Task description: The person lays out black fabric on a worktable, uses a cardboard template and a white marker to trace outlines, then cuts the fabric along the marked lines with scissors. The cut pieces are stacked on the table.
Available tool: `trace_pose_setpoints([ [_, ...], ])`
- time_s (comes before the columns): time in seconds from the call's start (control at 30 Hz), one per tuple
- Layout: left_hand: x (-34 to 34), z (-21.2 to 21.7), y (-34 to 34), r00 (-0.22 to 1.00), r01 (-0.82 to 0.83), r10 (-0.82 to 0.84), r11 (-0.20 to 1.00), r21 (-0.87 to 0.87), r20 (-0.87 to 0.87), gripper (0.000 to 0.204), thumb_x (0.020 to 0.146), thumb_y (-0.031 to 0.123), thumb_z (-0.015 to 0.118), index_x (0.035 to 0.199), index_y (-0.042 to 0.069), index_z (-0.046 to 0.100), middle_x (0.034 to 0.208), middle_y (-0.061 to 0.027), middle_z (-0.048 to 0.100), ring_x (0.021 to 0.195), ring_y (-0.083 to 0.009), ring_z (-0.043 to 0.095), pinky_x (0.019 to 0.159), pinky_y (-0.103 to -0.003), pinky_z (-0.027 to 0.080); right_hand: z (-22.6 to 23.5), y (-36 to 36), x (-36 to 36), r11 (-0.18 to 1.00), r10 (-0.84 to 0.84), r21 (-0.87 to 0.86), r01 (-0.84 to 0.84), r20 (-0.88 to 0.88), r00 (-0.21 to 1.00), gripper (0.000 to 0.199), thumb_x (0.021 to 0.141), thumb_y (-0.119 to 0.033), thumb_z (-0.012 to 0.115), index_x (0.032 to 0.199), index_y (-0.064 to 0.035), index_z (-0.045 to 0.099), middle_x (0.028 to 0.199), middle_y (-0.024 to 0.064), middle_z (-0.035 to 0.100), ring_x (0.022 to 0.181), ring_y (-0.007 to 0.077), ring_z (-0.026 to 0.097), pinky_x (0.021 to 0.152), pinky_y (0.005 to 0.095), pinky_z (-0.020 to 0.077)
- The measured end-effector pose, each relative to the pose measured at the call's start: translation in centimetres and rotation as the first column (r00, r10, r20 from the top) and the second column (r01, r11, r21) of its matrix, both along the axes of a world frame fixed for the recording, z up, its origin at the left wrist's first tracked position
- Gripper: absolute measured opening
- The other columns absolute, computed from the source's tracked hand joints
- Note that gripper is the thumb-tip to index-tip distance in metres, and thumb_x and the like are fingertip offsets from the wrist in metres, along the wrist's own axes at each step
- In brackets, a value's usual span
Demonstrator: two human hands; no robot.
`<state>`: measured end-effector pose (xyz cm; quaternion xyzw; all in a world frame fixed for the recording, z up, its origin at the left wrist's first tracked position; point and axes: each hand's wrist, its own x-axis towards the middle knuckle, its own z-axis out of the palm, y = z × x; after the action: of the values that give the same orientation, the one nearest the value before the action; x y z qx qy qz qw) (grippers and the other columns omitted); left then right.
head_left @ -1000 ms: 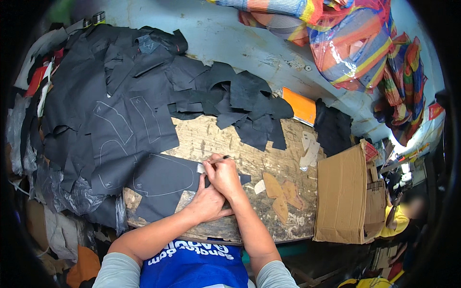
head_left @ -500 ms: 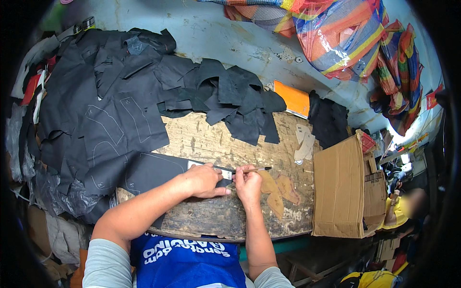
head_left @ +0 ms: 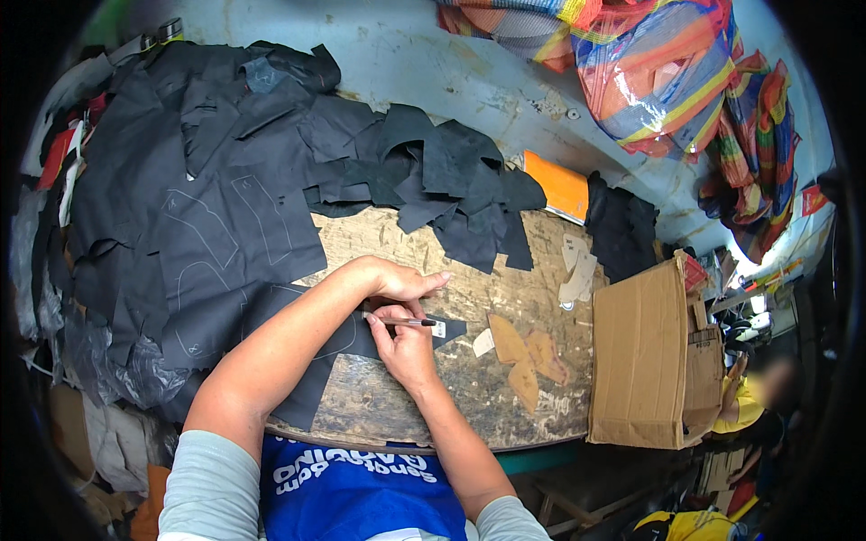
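Observation:
My right hand [head_left: 407,352] pinches a slim pen [head_left: 408,321], its dark end pointing right, over a black sheet of leather-like material [head_left: 293,383]. Just beyond it my left hand [head_left: 401,282] lies across the sheet, one digit stretched to the right and the other fingers partly hidden. White lines are drawn on the sheet. Right of the pen, a small white patch [head_left: 439,329] shows on the sheet's pointed end; what it belongs to is partly covered by my hand. A small white cut piece [head_left: 483,343] lies beside that end, near brown pattern pieces [head_left: 512,347].
Black material [head_left: 203,135] is heaped along the left and back of the worn wooden table [head_left: 433,415]. An orange booklet [head_left: 555,187] and pale patterns [head_left: 577,275] lie at the back right. A cardboard box [head_left: 636,352] stands right; striped mesh bags [head_left: 654,77] hang above.
Both hands have moved left, the left one also farther from me. The pen went left with the right hand. The small white cut piece now shows.

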<state>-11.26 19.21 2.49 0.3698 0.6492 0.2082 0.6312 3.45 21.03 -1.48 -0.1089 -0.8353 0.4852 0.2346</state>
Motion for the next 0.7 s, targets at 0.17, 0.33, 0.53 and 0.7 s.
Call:
trace_pose_setpoints([
  [0.17,0.1,-0.1,0.1,0.999,0.007,-0.005,0.998,-0.065,0.034,0.092,0.084,0.078,0.015,0.15,0.014,0.016,0.136,-0.0082,0.051,0.121,-0.0219,0.05,0.093,-0.039,0.046,0.4,-0.4,-0.3,0.998,-0.009,0.062,0.01,-0.019,1.0,0.008,0.08,-0.007,0.068,0.083,-0.0011,0.062,0.077,0.0162,0.065,0.076,0.0312,0.063,0.069,0.0382,0.0497],
  [0.33,0.0,0.2,0.2,0.998,0.017,-0.023,0.995,-0.103,-0.058,0.091,0.085,0.077,0.016,0.145,0.011,0.032,0.129,-0.0093,0.057,0.113,-0.0219,0.056,0.084,-0.036,0.05,1.2,1.6,1.7,0.984,-0.096,0.149,0.095,-0.001,0.995,0.008,0.083,-0.01,0.063,0.081,-0.003,0.06,0.069,0.0181,0.063,0.062,0.0331,0.064,0.058,0.0388,0.0495],
  [0.53,4.5,1.1,-2.8,0.828,0.205,-0.036,0.948,0.243,-0.56,0.07,0.093,0.059,0.034,0.138,0.006,0.041,0.12,-0.0193,0.06,0.115,-0.0343,0.053,0.096,-0.043,0.041,1.0,6.7,5.9,0.899,-0.419,0.132,0.418,-0.016,0.908,0.017,0.088,-0.009,0.059,0.078,0.0045,0.059,0.065,0.0142,0.063,0.058,0.0186,0.062,0.054,0.0282,0.0481],
  [0.7,12.4,-0.4,-9.2,0.557,0.278,0.19,0.875,0.397,-0.809,0.059,0.091,0.046,0.048,0.133,0.005,0.045,0.134,-0.0112,0.05,0.119,-0.0259,0.048,0.093,-0.058,0.036,-2.4,5.7,4.8,0.93,-0.321,-0.218,0.296,-0.09,0.943,0.012,0.088,-0.009,0.063,0.083,0.0017,0.059,0.07,0.0057,0.063,0.063,0.0085,0.058,0.058,0.0248,0.0473],
])
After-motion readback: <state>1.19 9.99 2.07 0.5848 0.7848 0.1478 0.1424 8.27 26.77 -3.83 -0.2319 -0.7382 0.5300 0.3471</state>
